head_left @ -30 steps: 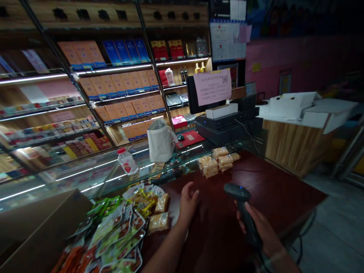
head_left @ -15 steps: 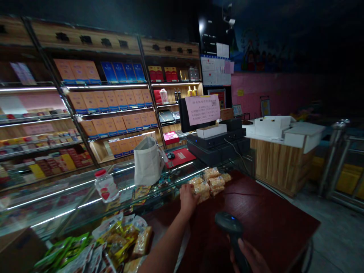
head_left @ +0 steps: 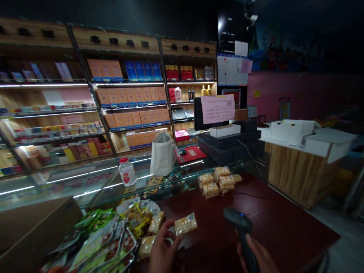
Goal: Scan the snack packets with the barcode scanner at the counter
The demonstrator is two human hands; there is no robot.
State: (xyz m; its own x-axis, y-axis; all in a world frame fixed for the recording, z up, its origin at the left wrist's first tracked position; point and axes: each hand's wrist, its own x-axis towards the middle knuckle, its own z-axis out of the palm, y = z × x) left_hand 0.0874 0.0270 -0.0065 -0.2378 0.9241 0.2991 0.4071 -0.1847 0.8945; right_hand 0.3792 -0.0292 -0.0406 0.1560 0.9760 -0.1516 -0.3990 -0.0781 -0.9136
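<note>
Near the front of the dark red tabletop [head_left: 216, 227], my left hand [head_left: 165, 244] pinches the left end of a clear-wrapped, golden snack bar [head_left: 185, 224] between thumb and fingers. My right hand [head_left: 257, 252] is wrapped around the handle of a black barcode scanner [head_left: 241, 231], whose head shows a small blue light. Two similar wrapped bars, one of them here [head_left: 156, 223], lie beside my left hand. Farther back sits a stacked group of the same wrapped bars [head_left: 220, 181].
Green, silver and yellow snack packets [head_left: 105, 239] are heaped at left beside a cardboard box [head_left: 42, 227]. A red-lidded plastic jar [head_left: 127, 172] and a white bag [head_left: 162, 155] stand on the glass counter. Behind them are a monitor with a pink notice [head_left: 217, 110] and stocked shelves.
My left hand has come back from the stacked bars toward the snack heap and now holds a wrapped bar. The view has turned left; my right hand still grips the scanner.
</note>
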